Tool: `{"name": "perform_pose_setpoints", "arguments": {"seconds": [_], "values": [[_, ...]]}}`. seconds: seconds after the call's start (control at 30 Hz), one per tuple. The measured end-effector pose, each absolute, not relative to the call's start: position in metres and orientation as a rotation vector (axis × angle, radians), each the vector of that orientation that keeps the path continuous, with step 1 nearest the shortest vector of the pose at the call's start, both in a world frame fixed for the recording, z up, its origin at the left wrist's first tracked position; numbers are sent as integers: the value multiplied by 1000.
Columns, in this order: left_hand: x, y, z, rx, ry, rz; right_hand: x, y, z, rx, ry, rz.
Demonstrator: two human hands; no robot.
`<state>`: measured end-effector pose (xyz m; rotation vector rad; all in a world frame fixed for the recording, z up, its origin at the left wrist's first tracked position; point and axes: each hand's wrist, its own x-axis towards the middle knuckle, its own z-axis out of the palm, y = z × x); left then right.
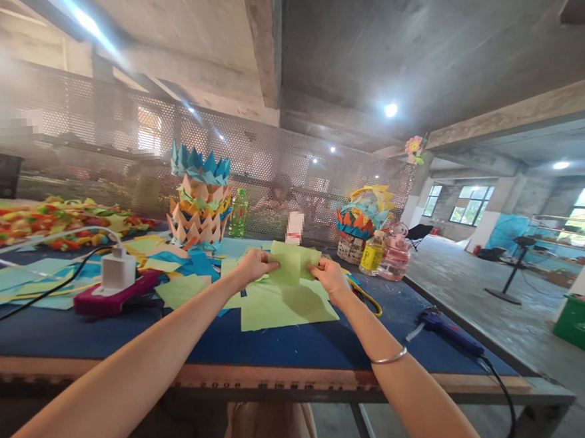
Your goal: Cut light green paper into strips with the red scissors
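A light green sheet of paper [286, 263] with a crease down it is held up between both hands over the table. My left hand [256, 267] pinches its left edge, and my right hand [331, 278] grips the right edge. Beneath it, a larger light green sheet [279, 308] lies flat on the blue tabletop [220, 337]. More green and blue paper pieces [184, 290] are spread to the left of my left hand. Yellow-handled scissors [371, 299], partly hidden, rest just right of my right hand.
A purple power strip [112, 295] with a white charger [118, 271] sits left. Stacked folded-paper crowns [201, 199] stand behind. Bottles [372, 253], a pink jug [395, 255] and a paper-trimmed basket [351, 241] stand right. A blue glue gun [448, 331] lies near the right edge.
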<state>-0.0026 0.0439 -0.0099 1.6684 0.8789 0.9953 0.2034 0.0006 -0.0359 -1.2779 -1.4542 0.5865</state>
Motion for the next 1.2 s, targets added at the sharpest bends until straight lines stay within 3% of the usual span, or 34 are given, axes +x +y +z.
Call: {"name": "perform_pose_setpoints", "arguments": {"seconds": [0.57,0.87,1.2], "values": [[-1,45,-13,1892,1062,1108,204,-3,-34,-1257,-1402,766],[-2,41,-15,1650,1100,1203,205,0,-40,-1347,-1406,798],[-2,39,-22,1457,811,962,204,-1,-41,-1326,-1398,867]]}}
